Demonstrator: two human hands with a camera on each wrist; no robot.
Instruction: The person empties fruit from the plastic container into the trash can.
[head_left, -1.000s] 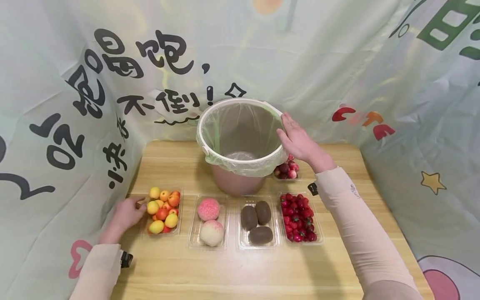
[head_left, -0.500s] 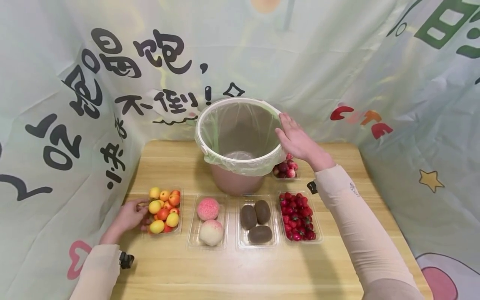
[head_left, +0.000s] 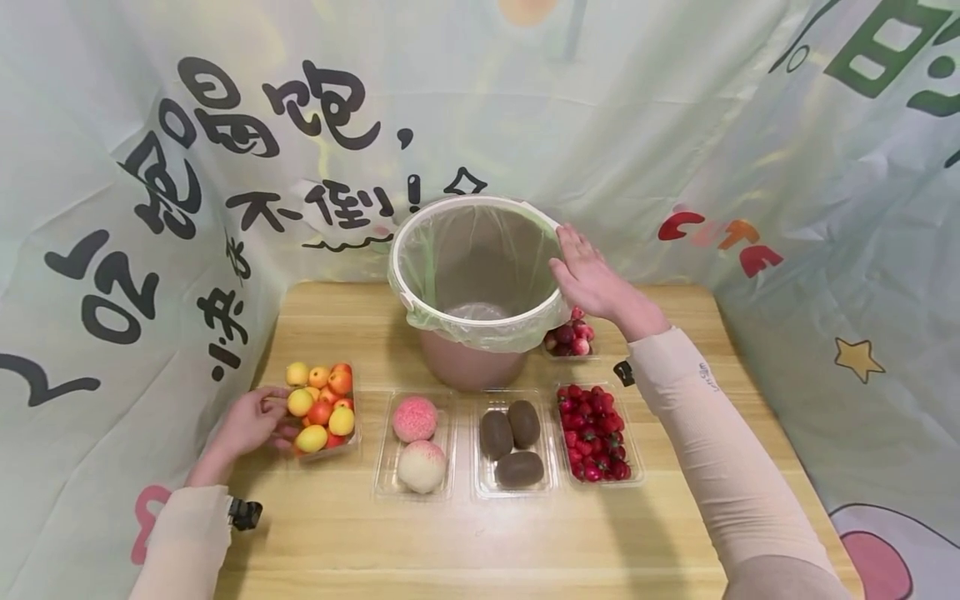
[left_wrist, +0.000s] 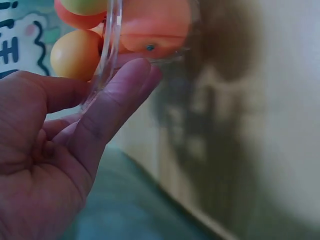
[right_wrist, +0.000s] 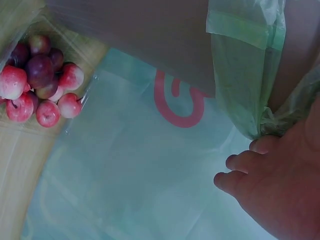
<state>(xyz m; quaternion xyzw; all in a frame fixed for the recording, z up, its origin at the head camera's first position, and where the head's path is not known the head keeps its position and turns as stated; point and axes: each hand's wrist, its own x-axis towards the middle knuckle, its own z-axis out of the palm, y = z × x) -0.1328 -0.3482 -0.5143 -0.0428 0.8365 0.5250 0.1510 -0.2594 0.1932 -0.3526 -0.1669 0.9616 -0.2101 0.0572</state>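
Note:
My left hand (head_left: 251,421) pinches the left rim of a clear plastic box (left_wrist: 107,55) between thumb and fingers. Yellow, orange and red small fruits (head_left: 320,410) fill that box, which is tilted and raised off the table in the left wrist view. At the back, a pink bin (head_left: 474,364) stands lined with a thin green plastic bag (head_left: 495,335). My right hand (head_left: 600,279) rests against the right side of the bin's white rim, fingers fairly straight. Seen from the right wrist, its fingertips (right_wrist: 222,181) lie by the bag's folded edge.
Along the front stand clear boxes with two peaches (head_left: 418,443), three kiwis (head_left: 513,444) and several strawberries (head_left: 596,435). Dark and pink round fruits (right_wrist: 40,80) sit in a box behind the right forearm. Printed cloth (head_left: 615,108) walls the wooden table (head_left: 420,550).
My left hand has closed on the fruit box's rim and lifted it slightly, up and to the left. The right hand stays at the bin's rim.

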